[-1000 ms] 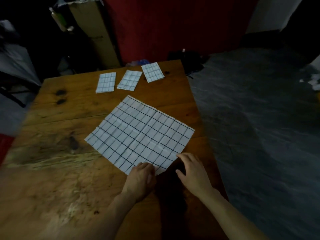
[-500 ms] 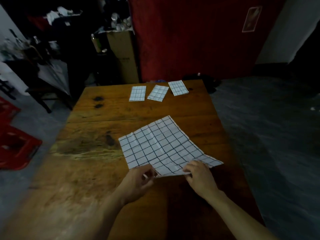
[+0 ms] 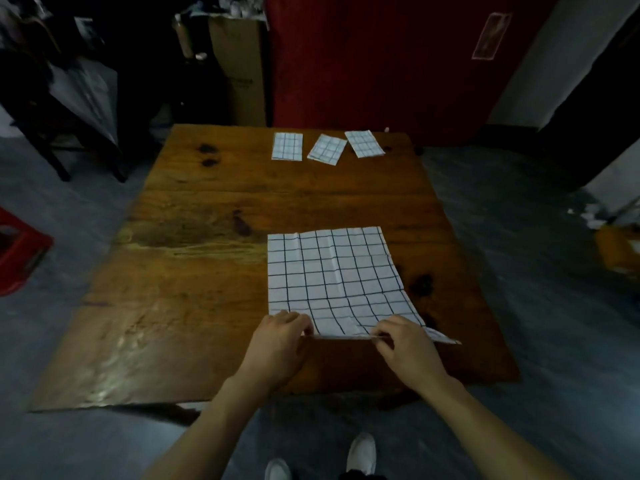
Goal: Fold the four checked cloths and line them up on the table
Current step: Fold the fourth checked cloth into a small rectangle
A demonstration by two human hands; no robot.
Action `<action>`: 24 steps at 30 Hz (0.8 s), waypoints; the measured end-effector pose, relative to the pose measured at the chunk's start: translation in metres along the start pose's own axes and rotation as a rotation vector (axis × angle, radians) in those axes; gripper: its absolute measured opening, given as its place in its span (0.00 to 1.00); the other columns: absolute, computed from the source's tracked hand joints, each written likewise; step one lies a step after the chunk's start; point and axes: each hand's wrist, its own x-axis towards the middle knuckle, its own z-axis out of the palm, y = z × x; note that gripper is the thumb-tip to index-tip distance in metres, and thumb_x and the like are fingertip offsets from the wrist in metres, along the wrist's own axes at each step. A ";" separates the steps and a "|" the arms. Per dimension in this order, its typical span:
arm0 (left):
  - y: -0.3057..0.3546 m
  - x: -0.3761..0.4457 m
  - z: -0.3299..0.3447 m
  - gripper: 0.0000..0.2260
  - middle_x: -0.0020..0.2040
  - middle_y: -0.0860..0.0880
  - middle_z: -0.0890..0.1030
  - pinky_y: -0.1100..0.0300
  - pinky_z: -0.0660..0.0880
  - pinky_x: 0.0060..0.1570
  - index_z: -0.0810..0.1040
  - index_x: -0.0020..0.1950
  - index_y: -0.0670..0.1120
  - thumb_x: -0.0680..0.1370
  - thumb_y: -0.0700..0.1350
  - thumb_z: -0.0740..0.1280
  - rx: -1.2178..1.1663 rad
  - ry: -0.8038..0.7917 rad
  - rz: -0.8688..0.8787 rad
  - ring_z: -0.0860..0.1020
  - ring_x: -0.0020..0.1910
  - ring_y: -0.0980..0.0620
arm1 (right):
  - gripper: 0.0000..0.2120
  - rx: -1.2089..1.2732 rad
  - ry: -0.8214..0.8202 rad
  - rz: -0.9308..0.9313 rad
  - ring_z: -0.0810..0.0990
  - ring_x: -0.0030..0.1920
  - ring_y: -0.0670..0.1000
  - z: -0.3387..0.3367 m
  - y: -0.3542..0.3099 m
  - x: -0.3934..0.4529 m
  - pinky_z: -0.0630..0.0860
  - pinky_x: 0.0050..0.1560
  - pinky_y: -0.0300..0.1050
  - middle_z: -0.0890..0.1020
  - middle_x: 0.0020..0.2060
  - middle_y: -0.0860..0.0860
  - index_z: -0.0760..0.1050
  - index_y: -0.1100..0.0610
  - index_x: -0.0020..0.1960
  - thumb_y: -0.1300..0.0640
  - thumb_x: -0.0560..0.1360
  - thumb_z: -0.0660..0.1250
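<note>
A large white cloth with a dark check lies unfolded on the near right part of the wooden table, its sides square to me. My left hand pinches its near left corner. My right hand pinches the near edge further right, and that edge is lifted slightly off the wood. Three small folded checked cloths sit in a row at the far edge: the left one, the middle one tilted, and the right one.
A cardboard box and a red wall panel stand behind the table. A red crate is on the floor at left. My white shoes show below the table's near edge.
The open cloth has been turned from a diagonal lie to square with the table and pulled toward me. Both hands went from resting at its near corner to gripping its near edge.
</note>
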 end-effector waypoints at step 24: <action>0.037 -0.061 -0.025 0.04 0.39 0.58 0.77 0.54 0.76 0.36 0.72 0.44 0.57 0.77 0.48 0.65 0.112 0.099 -0.205 0.76 0.39 0.54 | 0.05 0.284 0.103 -0.019 0.76 0.40 0.40 -0.044 0.043 -0.068 0.69 0.39 0.30 0.77 0.39 0.43 0.78 0.50 0.42 0.56 0.75 0.71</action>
